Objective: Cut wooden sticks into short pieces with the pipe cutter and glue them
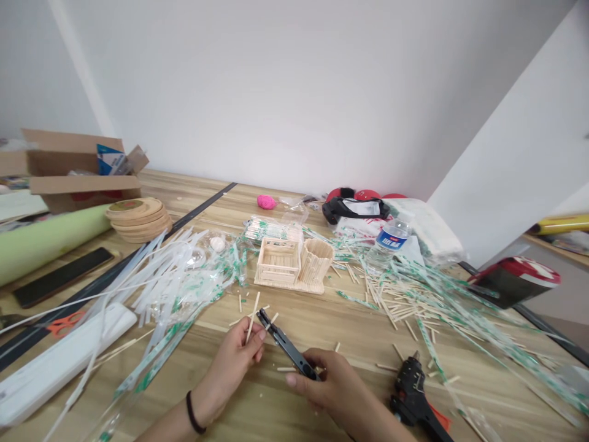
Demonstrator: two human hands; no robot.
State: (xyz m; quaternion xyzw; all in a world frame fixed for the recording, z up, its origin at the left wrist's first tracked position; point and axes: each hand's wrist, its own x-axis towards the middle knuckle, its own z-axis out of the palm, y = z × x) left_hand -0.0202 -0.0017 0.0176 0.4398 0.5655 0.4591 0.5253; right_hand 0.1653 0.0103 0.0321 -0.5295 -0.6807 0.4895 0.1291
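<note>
Here's the left hand point(240, 350), fingers pinched on a thin, pale wooden stick point(253, 313) that slants upward over the wood-grained table point(335, 319). Close beside it, the right hand point(334, 376) is wrapped around a long, dark grey plier-like tool point(292, 352), its tip right by the left fingers; whether it bites on anything is too small to tell. Just beyond them sits a pale stick-built stand point(289, 283), a square railed box next to a round cup. Over on the right, a black glue gun point(411, 383) lies near the right forearm, and past it loose pale sticks point(400, 304) sprawl in a heap.
</note>
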